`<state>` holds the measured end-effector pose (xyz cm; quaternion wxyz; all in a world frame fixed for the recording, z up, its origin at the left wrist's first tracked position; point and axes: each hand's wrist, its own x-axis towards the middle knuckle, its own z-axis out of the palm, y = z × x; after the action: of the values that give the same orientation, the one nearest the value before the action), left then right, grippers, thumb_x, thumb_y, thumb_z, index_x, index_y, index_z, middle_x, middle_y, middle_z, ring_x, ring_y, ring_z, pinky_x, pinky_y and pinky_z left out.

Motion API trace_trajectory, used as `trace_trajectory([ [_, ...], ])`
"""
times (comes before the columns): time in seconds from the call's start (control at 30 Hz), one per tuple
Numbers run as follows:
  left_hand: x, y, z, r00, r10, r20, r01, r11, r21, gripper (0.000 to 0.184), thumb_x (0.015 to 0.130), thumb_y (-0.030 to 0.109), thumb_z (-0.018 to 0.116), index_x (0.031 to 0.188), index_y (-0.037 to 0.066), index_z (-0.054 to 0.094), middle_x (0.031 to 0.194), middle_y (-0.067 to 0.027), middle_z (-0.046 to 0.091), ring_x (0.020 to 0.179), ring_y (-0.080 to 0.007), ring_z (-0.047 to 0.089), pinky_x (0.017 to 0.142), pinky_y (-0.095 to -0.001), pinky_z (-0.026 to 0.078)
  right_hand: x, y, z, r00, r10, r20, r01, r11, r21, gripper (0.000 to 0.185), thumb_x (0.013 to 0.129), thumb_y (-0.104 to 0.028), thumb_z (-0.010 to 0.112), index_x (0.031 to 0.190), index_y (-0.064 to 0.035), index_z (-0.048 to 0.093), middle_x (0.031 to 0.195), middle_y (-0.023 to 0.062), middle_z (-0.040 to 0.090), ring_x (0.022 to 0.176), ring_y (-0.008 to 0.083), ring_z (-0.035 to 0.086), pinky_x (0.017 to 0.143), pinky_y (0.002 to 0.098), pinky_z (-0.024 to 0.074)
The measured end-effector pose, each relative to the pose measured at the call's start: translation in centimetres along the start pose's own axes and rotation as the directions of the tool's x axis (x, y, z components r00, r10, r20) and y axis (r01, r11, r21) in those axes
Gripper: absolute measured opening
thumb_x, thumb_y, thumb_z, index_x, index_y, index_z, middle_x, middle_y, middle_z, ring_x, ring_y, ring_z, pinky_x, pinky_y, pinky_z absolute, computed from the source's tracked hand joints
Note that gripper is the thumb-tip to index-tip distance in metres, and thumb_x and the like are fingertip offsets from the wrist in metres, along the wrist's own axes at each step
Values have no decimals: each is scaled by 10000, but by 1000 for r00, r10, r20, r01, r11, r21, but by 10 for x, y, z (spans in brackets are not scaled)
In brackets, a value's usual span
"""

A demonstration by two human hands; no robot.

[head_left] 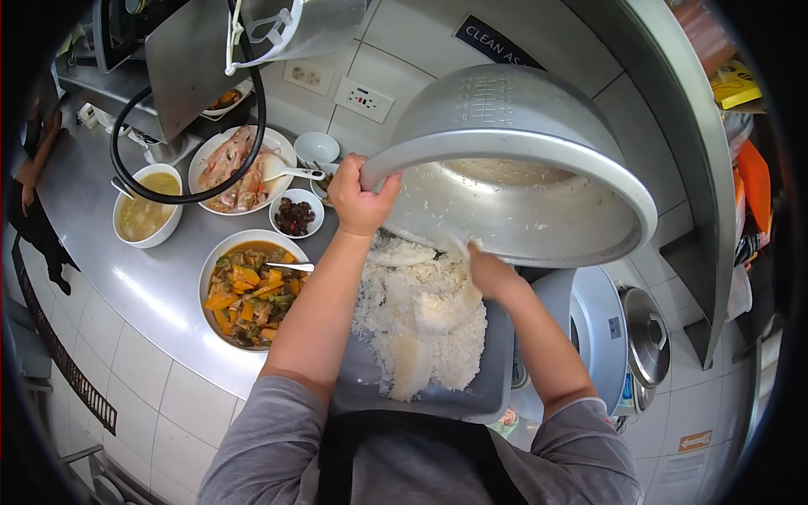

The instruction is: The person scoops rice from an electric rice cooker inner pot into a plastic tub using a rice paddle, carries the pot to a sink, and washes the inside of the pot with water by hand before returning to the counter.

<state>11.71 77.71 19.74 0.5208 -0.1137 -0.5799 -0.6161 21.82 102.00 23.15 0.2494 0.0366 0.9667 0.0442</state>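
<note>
A large metal rice cooker pot [522, 210] is tipped on its side above a grey plastic bin [497, 370]. My left hand [362, 195] is closed over the pot's left rim. Several grains cling to the pot's inner wall. Cooked white rice [429, 311] lies heaped in the bin below the pot's mouth. My right hand [492, 273] is at the pot's lower rim beside the rice, fingers closed and slightly blurred. A small whitish bit shows at its fingertips, but what it holds is hidden.
On the steel counter [126, 278] stand a vegetable stew bowl [248, 290], a soup bowl [150, 206], a shrimp plate [240, 168] and a small dark-food bowl [296, 214]. A rice cooker body [589, 328] and lidded pot [646, 337] are at right. Another person's arm [40, 156] is far left.
</note>
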Motion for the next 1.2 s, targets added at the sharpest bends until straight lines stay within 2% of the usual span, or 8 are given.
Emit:
trace_trajectory([
  [0.1, 0, 0, 1, 1000, -27, -1, 27, 999, -21, 326, 680, 186, 780, 789, 59, 501, 644, -77, 536, 540, -201, 512, 522, -290, 432, -39, -33, -37, 944, -48, 327, -16, 981, 192, 548, 905, -61, 419, 1407, 48, 227, 1065, 319, 589, 706, 324, 664, 620, 401, 538],
  [0.3, 0, -2, 2, 1000, -18, -8, 18, 999, -27, 330, 635, 157, 792, 791, 60, 518, 665, -101, 553, 552, -264, 545, 523, -327, 450, 14, 53, -31, 871, 395, -292, -322, 908, 267, 514, 916, -108, 434, 1376, 53, 269, 992, 247, 617, 582, 307, 631, 499, 434, 523],
  [0.37, -2, -3, 2, 1000, -18, -15, 18, 1000, -14, 326, 635, 150, 791, 789, 61, 517, 669, -102, 558, 553, -266, 549, 523, -327, 452, -31, 4, -35, 977, 190, 101, -213, 920, 330, 523, 909, -108, 424, 1377, 60, 261, 976, 252, 629, 733, 364, 648, 596, 455, 532],
  [0.43, -2, 0, 3, 999, -41, -34, 41, 999, 4, 322, 636, 134, 784, 803, 64, 517, 676, -106, 566, 567, -278, 566, 526, -335, 460, -23, 27, 32, 988, 84, -133, -94, 993, -68, 450, 905, -126, 441, 1305, 47, 332, 968, 270, 629, 878, 414, 622, 715, 482, 510],
  [0.73, -9, -10, 8, 997, -67, -49, 71, 992, 102, 318, 651, 111, 768, 839, 66, 515, 701, -116, 583, 598, -312, 587, 543, -363, 474, -102, -40, 3, 995, -89, -50, 101, 926, 364, 469, 890, -316, 594, 1203, -34, 388, 865, 214, 625, 809, 380, 617, 764, 446, 485],
  [1.07, -14, -13, 5, 997, -74, -36, 78, 988, 134, 337, 704, 162, 786, 854, 54, 504, 710, -105, 595, 604, -270, 593, 571, -348, 473, -121, 22, 83, 501, 121, -857, 555, 715, 425, 418, 815, -127, 662, 1210, -58, 544, 1176, 192, 505, 1127, 320, 479, 913, 371, 421],
  [1.17, -14, -12, 6, 996, -78, -37, 82, 990, 117, 337, 693, 156, 788, 861, 54, 515, 715, -120, 591, 617, -320, 597, 574, -376, 477, -113, 50, 90, 409, -133, -903, 673, 712, 200, 589, 791, -101, 663, 1334, -58, 438, 1318, 200, 426, 1245, 372, 397, 965, 411, 410],
  [1.2, -14, -12, 7, 993, -116, -32, 119, 986, 116, 336, 700, 156, 787, 864, 52, 513, 710, -121, 589, 619, -315, 599, 577, -371, 477, -102, 41, 90, 599, -2, -801, 593, 673, 442, 696, 792, -139, 683, 1384, -64, 325, 1376, 191, 353, 1286, 357, 347, 996, 420, 378],
])
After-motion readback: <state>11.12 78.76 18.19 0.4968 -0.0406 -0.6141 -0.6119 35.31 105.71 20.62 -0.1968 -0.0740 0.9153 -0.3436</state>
